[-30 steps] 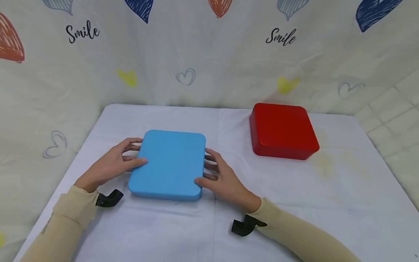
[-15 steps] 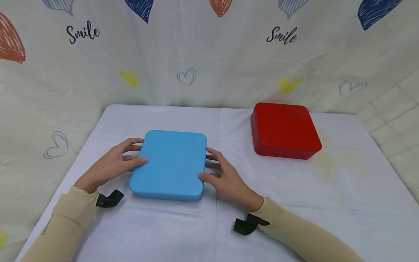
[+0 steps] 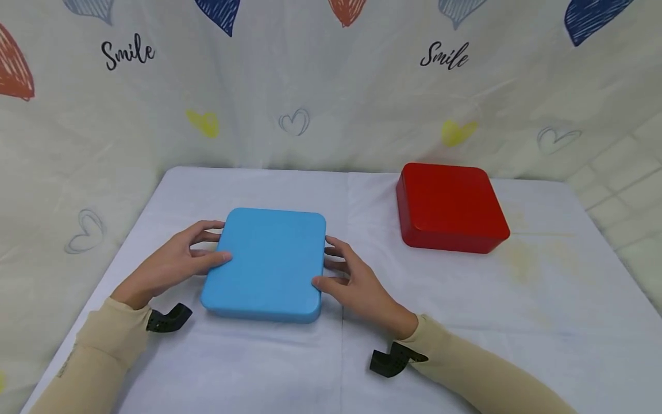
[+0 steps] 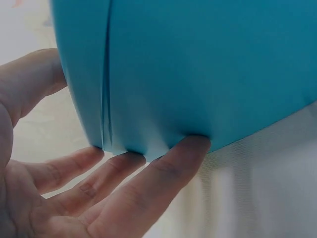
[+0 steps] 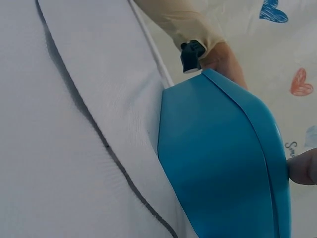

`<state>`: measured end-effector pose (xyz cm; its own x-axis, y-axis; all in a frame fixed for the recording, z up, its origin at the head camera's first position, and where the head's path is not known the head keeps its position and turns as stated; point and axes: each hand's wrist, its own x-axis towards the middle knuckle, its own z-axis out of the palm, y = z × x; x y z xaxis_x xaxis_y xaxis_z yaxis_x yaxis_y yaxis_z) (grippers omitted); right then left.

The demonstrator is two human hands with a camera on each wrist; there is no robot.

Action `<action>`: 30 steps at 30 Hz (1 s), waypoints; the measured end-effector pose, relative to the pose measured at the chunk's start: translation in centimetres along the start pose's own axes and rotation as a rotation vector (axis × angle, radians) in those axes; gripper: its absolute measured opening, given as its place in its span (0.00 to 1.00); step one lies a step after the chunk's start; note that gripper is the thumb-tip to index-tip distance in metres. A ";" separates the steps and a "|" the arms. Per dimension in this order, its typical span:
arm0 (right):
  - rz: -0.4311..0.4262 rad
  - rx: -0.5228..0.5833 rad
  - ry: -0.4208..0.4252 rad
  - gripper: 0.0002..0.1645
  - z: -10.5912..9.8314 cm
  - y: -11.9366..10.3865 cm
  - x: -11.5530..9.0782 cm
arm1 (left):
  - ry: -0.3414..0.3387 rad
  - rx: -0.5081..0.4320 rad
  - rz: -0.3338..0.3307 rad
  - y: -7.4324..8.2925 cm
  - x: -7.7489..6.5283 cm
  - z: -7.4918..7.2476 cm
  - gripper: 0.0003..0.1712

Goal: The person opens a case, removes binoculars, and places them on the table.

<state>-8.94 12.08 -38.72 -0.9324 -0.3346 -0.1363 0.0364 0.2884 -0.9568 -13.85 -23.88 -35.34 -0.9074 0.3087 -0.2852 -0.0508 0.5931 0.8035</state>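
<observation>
A light blue box [image 3: 266, 261] with rounded corners sits on the white-covered table, left of the middle. Both wrist views show a seam round its side, below the lid [image 4: 79, 59]. My left hand [image 3: 178, 256] grips its left edge, thumb on the top and fingers against the side. At the right edge, my right hand [image 3: 357, 284] holds the box, with the thumb by the lid's rim and the other fingers along the side. In the right wrist view only the thumb tip [image 5: 303, 167] shows, touching the lid's edge.
A red box [image 3: 452, 207] stands at the back right of the table [image 3: 439, 299]. Behind the table hangs a pale printed curtain [image 3: 357, 75]. Black mounts, such as the left one [image 3: 169, 318], stick out from both sleeved wrists.
My right thumb has drawn back slightly from the box's top toward its right rim. The blue box and the left hand stay almost where they were; the view shifts a little.
</observation>
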 end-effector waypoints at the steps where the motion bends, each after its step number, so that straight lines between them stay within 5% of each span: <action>1: 0.000 0.002 -0.005 0.49 0.1 0.0 0.0 | 0.001 0.001 -0.005 -0.1 -0.1 0.0 0.49; 24: 0.114 0.001 0.107 0.42 -0.5 -0.9 1.3 | 0.028 0.011 0.014 -0.1 0.7 -0.4 0.38; 30: 0.129 0.016 0.118 0.39 -0.8 -1.5 2.5 | 0.028 0.051 0.003 0.4 1.6 -0.5 0.43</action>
<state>-11.59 11.55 -37.45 -0.9554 -0.1878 -0.2278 0.1632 0.3072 -0.9376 -15.52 -23.49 -35.24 -0.9188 0.2902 -0.2676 -0.0273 0.6296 0.7765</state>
